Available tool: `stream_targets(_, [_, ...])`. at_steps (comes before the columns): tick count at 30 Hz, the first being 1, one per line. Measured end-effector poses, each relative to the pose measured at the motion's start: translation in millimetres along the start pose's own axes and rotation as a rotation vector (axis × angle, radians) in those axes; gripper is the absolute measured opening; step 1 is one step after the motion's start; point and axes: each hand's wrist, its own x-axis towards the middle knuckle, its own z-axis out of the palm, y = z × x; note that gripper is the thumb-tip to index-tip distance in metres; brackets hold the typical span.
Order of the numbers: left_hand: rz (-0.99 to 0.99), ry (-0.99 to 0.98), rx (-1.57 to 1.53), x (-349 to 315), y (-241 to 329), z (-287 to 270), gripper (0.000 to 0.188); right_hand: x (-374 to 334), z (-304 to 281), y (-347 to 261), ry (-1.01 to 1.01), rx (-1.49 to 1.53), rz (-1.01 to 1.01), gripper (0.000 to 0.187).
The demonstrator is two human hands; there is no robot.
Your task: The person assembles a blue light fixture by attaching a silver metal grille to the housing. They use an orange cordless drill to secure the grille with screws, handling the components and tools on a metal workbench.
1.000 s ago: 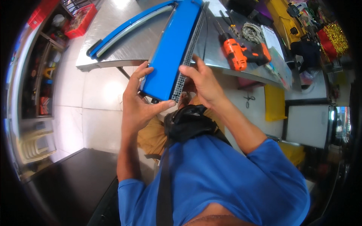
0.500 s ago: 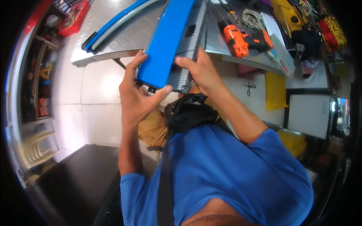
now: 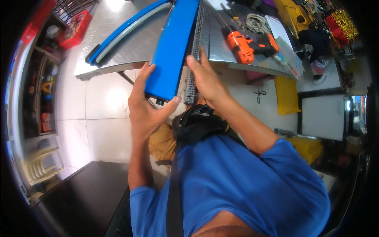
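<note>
A long, flat blue casing (image 3: 169, 59) slants up and away from me, its near end overhanging the metal table's edge. My left hand (image 3: 143, 104) is closed around that near end, fingers on the left side and thumb at the near right corner. To its right stands a long grey ribbed piece (image 3: 191, 85), turned edge-on. My right hand (image 3: 210, 83) grips this piece, with the thumb on its left side. A narrow gap separates the two parts near my hands; their far ends run off the top of the view.
Left on the metal table (image 3: 118, 63) lies a curved blue-and-grey strip (image 3: 126, 33). An orange-and-black cordless drill (image 3: 241, 47), pliers (image 3: 237, 19) and a coiled cord (image 3: 257, 23) rest at right. A red crate (image 3: 77, 31) stands far left. Scissors (image 3: 259, 94) show below the table's right side.
The ribbed piece has turned from showing its broad ribbed face to edge-on, and a gap has opened between it and the blue casing. My right hand turned with it; the left kept its hold.
</note>
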Motion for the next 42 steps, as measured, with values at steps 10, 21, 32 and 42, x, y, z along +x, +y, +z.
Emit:
stream_targets(10, [0.088,-0.056,0.19,4.6,0.5,-10.0,0.082,-4.2,-0.2,-14.6,-0.096,0.278,0.033,0.095])
stream_targets(21, [-0.111,-0.242,0.183,147.5,-31.0,13.3,0.098,-4.0,-1.5,-14.0,-0.094,0.237,0.109,0.097])
stream_targets(32, [-0.08,-0.256,0.173,148.2,-32.6,23.0,0.099,0.1,-3.2,-15.2,-0.046,0.344,0.126,0.1])
stream_targets(42, [-0.019,-0.325,0.248,151.8,-30.3,22.5,0.114,3.0,-2.7,-5.4,-0.071,0.275,-0.004,0.094])
